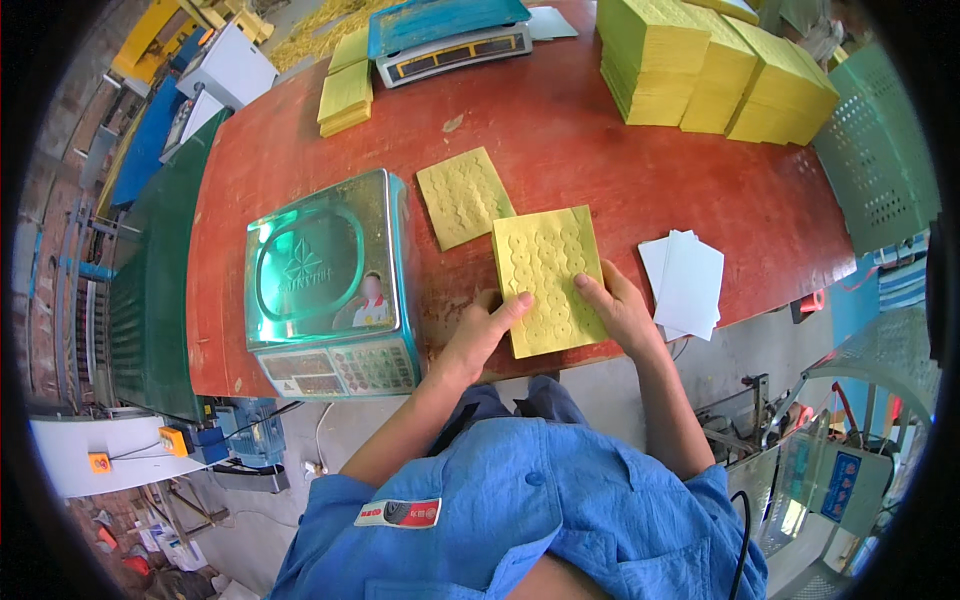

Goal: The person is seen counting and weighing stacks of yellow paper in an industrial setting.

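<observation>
Blue work shirt (540,510) nearest lens. Left hand (490,325) and right hand (615,305), fingers flat and together, pinning yellow embossed sheet stack (548,275) by its sides, squared at red table (620,170) edge beside weighing scale (325,285). Single embossed sheet (463,197) lying just behind.

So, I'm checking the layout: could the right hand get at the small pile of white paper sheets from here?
Probably yes: the right hand lies beside the white paper sheets, bare red tabletop between them.
</observation>
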`<state>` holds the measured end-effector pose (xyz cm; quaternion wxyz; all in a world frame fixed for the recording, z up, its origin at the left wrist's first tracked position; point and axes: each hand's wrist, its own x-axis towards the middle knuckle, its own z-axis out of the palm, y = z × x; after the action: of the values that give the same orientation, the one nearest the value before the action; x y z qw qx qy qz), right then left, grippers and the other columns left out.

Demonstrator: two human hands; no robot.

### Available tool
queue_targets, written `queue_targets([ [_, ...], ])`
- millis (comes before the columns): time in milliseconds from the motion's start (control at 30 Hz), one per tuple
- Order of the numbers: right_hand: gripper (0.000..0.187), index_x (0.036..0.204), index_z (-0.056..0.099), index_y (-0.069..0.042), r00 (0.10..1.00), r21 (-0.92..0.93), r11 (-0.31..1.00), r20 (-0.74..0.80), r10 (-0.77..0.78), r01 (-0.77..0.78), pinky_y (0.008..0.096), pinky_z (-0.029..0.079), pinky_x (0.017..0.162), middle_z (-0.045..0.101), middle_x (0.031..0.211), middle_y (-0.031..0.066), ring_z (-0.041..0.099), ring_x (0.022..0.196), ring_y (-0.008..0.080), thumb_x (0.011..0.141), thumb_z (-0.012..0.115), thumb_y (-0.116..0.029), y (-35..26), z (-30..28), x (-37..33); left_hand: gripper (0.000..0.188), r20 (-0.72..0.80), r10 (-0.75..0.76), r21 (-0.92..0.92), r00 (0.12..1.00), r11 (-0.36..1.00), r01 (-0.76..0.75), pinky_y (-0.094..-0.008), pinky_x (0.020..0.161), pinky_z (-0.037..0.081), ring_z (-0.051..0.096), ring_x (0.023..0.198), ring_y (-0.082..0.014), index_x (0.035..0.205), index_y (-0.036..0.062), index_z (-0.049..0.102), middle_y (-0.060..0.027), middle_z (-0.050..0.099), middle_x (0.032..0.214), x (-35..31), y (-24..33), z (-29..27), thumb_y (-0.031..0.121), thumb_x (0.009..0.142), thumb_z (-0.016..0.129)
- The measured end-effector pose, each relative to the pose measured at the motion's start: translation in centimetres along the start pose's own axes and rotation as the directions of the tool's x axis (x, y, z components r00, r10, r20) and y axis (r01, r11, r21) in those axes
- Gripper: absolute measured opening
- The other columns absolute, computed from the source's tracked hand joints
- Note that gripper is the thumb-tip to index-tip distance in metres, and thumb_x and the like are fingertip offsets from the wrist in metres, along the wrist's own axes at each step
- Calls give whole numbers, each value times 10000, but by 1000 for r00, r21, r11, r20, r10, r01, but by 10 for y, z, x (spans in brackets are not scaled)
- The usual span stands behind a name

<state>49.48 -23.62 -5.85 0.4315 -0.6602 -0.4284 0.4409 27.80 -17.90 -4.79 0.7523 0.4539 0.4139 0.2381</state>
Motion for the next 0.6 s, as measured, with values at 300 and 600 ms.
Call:
queue_targets([
  [300,682,1427,425,-21,996,-89,993,-58,69,-74,346,550,797,681,1106,193,678,953,203,876,702,-313,-9,-13,-16,495,-94,583,841,807,480,-250,-422,859,492,628,987,-389,1156,-58,596,-230,654,1063,11,24,-22,373,921,657],
  [600,646,1438,413,-4,998,132,991,-49,28,-22,316,531,801,655,1114,159,641,923,188,886,680,-209,7,-19,-32,161,-7,486,971,874,-207,122,-425,817,555,621,970,-368,970,-27,636,-196,612,998,108,28,-36,54,859,552],
])
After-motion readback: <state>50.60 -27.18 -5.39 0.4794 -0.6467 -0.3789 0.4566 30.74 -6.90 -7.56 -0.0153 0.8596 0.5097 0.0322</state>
